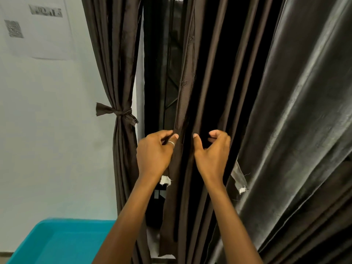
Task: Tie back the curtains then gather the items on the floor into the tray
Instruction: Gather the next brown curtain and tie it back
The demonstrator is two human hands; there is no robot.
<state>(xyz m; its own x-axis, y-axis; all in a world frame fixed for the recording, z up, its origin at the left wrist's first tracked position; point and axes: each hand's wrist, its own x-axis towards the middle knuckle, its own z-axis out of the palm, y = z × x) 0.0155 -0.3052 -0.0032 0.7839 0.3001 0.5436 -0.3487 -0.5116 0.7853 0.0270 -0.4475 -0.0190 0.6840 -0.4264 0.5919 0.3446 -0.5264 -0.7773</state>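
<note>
Left hand [154, 153] pinches the edge of the brown curtain [219, 82]; right hand [211, 155] curls its fingers round a fold just beside. Print on the wall sheet [42, 40] is too blurred to read.

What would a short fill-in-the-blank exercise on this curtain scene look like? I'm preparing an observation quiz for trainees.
1. The side curtain is already ____ back.
2. The left hand and right hand both grip the middle curtain, and only the ____ one wears a ring.
3. The tray sits at the lower ____ of the view.

Missing words: tied; left; left.
</note>
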